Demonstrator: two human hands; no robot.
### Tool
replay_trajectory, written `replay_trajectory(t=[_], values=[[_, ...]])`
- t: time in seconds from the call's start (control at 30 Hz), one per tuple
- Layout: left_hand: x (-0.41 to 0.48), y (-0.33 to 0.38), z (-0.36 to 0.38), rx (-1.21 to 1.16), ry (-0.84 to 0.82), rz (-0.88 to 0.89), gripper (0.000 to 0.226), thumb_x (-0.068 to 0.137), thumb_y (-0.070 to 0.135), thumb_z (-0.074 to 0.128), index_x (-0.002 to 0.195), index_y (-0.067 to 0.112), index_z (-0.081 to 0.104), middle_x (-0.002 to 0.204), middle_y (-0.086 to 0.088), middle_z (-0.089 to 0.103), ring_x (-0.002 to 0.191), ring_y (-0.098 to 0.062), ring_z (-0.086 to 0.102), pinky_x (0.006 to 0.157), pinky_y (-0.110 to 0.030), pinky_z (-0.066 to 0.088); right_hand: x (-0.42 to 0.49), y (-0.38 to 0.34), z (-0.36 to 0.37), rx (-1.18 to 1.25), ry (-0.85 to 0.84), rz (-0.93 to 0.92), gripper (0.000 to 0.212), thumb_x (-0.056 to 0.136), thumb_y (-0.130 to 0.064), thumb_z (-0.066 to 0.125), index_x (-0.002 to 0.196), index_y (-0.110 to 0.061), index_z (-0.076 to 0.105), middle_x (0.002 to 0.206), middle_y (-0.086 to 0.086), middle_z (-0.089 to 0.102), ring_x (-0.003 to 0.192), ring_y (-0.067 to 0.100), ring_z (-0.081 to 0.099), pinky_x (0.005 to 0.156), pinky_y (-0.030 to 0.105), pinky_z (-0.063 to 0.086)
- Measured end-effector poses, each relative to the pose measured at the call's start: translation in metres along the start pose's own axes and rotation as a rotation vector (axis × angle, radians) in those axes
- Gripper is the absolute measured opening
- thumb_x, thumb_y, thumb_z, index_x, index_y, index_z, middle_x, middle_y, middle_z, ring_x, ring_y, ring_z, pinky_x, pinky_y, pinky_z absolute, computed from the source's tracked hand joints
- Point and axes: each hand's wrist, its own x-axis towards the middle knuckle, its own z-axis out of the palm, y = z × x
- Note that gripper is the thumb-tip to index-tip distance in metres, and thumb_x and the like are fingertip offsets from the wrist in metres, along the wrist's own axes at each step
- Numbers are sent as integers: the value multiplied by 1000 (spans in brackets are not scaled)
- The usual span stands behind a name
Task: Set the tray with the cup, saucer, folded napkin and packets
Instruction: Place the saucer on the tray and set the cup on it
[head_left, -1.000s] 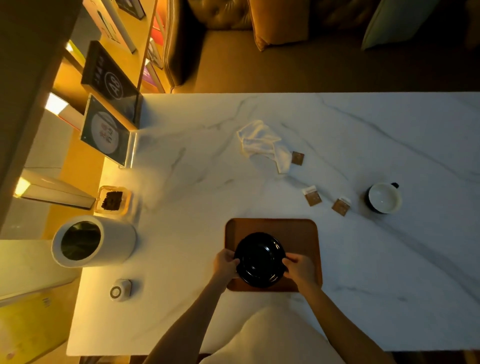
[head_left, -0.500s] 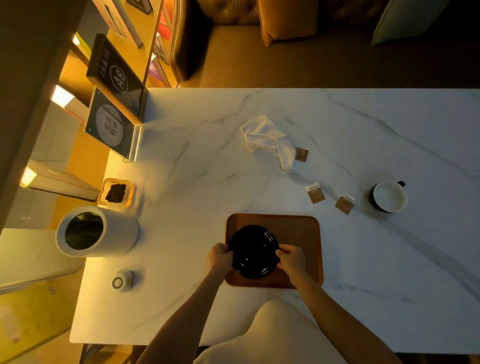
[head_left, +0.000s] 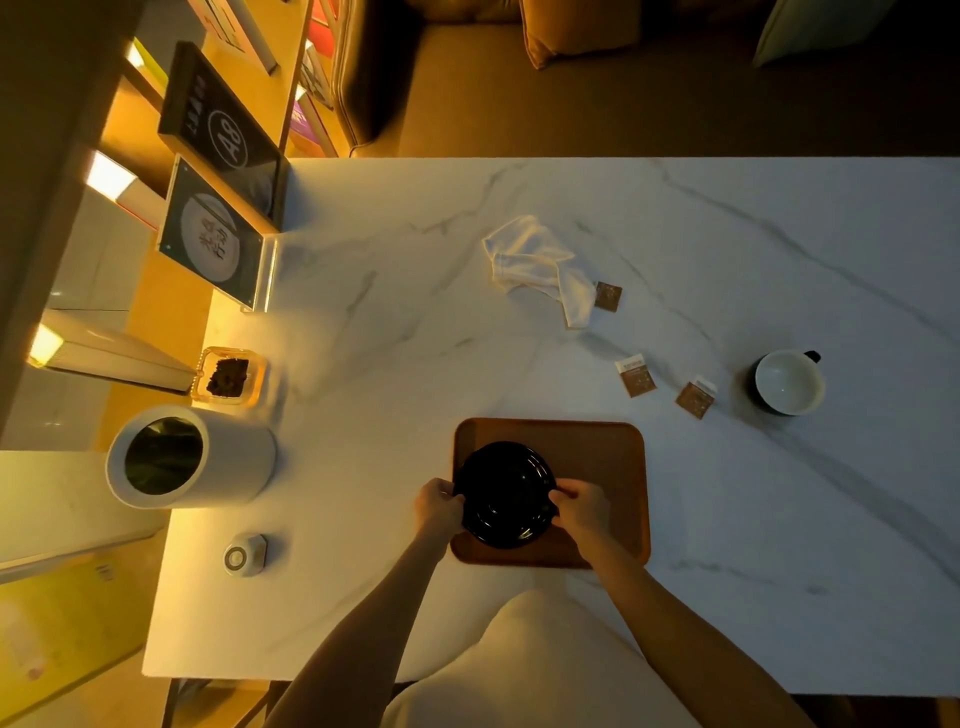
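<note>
A black saucer (head_left: 505, 493) lies on the left half of the brown wooden tray (head_left: 602, 452) near the table's front edge. My left hand (head_left: 439, 506) grips the saucer's left rim and my right hand (head_left: 582, 506) grips its right rim. A crumpled white napkin (head_left: 535, 262) lies farther back on the marble table. Three brown packets lie loose: one (head_left: 608, 296) beside the napkin, one (head_left: 635, 375) and another (head_left: 696, 397) behind the tray's right side. The dark cup (head_left: 788, 382) with a white inside stands upright at the right.
A white cylinder container (head_left: 187, 457) stands at the left edge, with a small glass box (head_left: 228, 375) of dark matter behind it and a small round device (head_left: 244, 555) in front. Upright sign cards (head_left: 213, 244) stand at the back left. A sofa lies beyond the table.
The saucer, held in both hands, has shifted a little left and back on the tray. The view has drifted slightly. Nothing else on the table has moved.
</note>
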Motion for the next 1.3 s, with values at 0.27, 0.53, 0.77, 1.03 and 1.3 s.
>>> replay_trajectory(t=[0.27,0.53,0.77,1.03,1.3], values=[[1,-1,1,-6,-3,8,19,94,8,58,113,7,58,104,-14,64,87,-28,68,76,-44,62,-1,-2,-1,-2,-9,-7,32,92,-3,58,124,-1,60,116,22,66,101,33,66,83,43,59],[5,0,-1,51,-14,17,18,94,9,58,111,9,59,102,-13,65,86,-29,69,78,-43,62,0,-2,-2,-23,-15,-14,34,92,-4,58,126,0,58,115,24,66,99,36,66,84,48,58],[3,12,-8,368,-46,130,24,95,20,55,112,3,55,104,-16,65,91,-31,67,83,-42,59,-3,-4,-10,-60,-98,-19,38,94,-8,56,131,-1,53,121,23,62,107,35,63,91,46,55],[-5,17,-24,736,74,372,35,101,41,38,115,10,48,108,-8,61,92,-24,63,85,-40,56,-15,0,-32,-418,33,-268,44,97,-30,50,138,-11,48,135,10,57,121,24,56,100,36,48],[-4,37,-9,995,185,702,36,101,41,33,114,14,53,110,-5,61,97,-22,59,91,-36,48,-23,28,-67,-925,214,-346,81,89,-59,47,153,-28,7,162,9,5,149,32,6,118,47,22]])
